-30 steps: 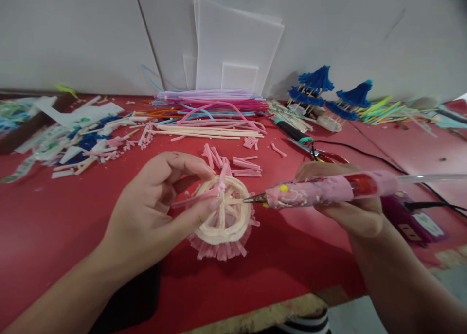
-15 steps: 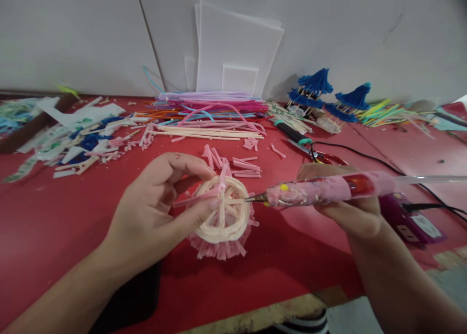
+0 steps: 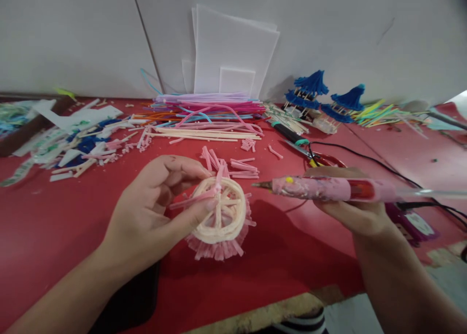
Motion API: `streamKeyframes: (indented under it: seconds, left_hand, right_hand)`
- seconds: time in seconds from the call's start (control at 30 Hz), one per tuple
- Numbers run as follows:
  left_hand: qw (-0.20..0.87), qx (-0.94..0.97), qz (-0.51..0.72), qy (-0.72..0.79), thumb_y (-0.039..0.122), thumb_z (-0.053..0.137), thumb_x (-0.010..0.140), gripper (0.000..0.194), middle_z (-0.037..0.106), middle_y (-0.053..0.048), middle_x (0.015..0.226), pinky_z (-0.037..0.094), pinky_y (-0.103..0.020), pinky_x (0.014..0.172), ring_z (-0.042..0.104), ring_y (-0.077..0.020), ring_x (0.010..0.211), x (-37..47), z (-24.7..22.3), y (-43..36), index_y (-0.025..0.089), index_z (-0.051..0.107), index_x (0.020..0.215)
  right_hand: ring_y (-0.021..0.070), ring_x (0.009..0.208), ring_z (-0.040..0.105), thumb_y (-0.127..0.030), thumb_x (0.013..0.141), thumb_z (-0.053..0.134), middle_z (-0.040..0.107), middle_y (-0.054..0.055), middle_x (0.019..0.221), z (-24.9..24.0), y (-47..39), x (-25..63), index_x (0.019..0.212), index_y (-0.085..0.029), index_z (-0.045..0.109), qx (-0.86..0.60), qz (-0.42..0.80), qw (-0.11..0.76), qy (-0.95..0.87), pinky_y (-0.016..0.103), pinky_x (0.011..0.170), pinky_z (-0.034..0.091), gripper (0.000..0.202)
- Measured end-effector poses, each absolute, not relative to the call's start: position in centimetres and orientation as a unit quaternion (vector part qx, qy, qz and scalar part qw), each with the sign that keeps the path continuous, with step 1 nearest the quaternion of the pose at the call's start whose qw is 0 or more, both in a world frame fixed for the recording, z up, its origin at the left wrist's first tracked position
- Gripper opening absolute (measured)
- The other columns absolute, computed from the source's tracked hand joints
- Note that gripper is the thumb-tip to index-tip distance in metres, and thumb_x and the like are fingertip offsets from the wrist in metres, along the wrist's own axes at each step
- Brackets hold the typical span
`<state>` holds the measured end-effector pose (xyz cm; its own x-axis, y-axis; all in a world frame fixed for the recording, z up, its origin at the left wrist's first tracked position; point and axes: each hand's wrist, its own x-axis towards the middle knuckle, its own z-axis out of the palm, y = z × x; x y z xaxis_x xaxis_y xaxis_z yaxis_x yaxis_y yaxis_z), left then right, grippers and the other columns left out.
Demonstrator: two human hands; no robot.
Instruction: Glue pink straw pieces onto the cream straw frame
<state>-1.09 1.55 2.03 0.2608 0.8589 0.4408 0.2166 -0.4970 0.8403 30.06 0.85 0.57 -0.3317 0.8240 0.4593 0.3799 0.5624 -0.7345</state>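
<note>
My left hand (image 3: pixel 149 202) pinches a round cream wheel-shaped frame (image 3: pixel 239 222) between thumb and fingers. Crossed spokes span its middle, and a fringe of short pink strips (image 3: pixel 218 250) sticks out around its rim. A few pink strips meet near the top spoke, by my thumb. My right hand (image 3: pixel 350 212) is closed around a pink-wrapped hot glue pen (image 3: pixel 317 188), with a clear stick coming out of its rear. The pen's metal tip points left and stays apart from the frame.
Cut pink pieces (image 3: pixel 244 167) lie behind the frame, before bundled coloured sticks (image 3: pixel 211 103). Scraps (image 3: pixel 83 139) cover the left side. Blue roof-shaped models (image 3: pixel 310 83), a green-black-handled tool (image 3: pixel 288 132), a black cord (image 3: pixel 365 154) and a purple box (image 3: pixel 419 224) are rightward.
The glue pen's tip has drawn back to the right, off the frame's rim, and slightly up. My left hand keeps its hold on the frame, and the whole view has shifted a little.
</note>
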Motion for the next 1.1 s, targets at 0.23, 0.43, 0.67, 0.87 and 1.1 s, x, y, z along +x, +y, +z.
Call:
streamKeyframes:
  seconds: [0.23, 0.43, 0.67, 0.87, 1.1]
  left_hand:
    - [0.346, 0.719, 0.479, 0.366, 0.004, 0.067, 0.081, 0.027, 0.069, 0.004, 0.090, 0.059, -0.014, 0.073, 0.070, -0.0096, 0.083, -1.3, 2.2, 1.4, 0.024, 0.060, 0.097]
    - [0.374, 0.715, 0.474, 0.354, 0.006, 0.066, 0.082, 0.026, 0.070, 0.005, 0.089, 0.058, -0.011, 0.075, 0.070, -0.0082, 0.082, -1.5, 2.2, 1.5, 0.025, 0.059, 0.099]
    - [0.404, 0.697, 0.462, 0.370, 0.008, 0.067, 0.083, 0.026, 0.070, 0.008, 0.089, 0.058, -0.009, 0.076, 0.071, -0.0064, 0.083, -1.3, 2.3, 1.5, 0.027, 0.060, 0.098]
    - [0.403, 0.697, 0.466, 0.366, 0.007, 0.068, 0.080, 0.026, 0.069, 0.007, 0.091, 0.057, -0.010, 0.079, 0.070, -0.0065, 0.085, -1.1, 2.0, 1.7, 0.027, 0.061, 0.096]
    - [0.390, 0.700, 0.469, 0.371, 0.009, 0.069, 0.080, 0.024, 0.069, 0.004, 0.091, 0.059, -0.015, 0.078, 0.070, -0.0092, 0.085, -1.3, 2.0, 1.6, 0.024, 0.061, 0.096]
  right_hand:
    - [0.0261, 0.076, 0.071, -0.022, 0.079, 0.055, 0.077, 0.011, 0.091, -1.6, 0.9, 33.0, 0.101, -0.019, 0.069, -0.494, 0.041, 0.195, -0.846, 0.036, 0.065, 0.054, 0.026]
    - [0.0314, 0.098, 0.067, -0.017, 0.077, 0.047, 0.072, 0.015, 0.102, -4.3, 0.6, 34.6, 0.117, -0.013, 0.066, -0.566, -0.042, 0.109, -0.816, 0.047, 0.086, 0.052, 0.045]
    - [0.0245, 0.091, 0.065, -0.018, 0.088, 0.046, 0.071, 0.011, 0.093, -0.9, 4.1, 30.4, 0.105, -0.017, 0.072, -0.562, -0.062, 0.129, -0.815, 0.037, 0.087, 0.049, 0.031]
    - [0.0228, 0.102, 0.068, -0.015, 0.090, 0.049, 0.076, 0.010, 0.105, 0.1, 10.3, 25.3, 0.103, -0.016, 0.075, -0.480, 0.022, 0.021, -0.877, 0.032, 0.090, 0.048, 0.028]
    - [0.0196, 0.090, 0.068, -0.009, 0.082, 0.056, 0.077, 0.011, 0.096, -0.7, 13.3, 23.7, 0.088, -0.013, 0.077, -0.439, 0.050, -0.009, -0.897, 0.029, 0.084, 0.046, 0.022]
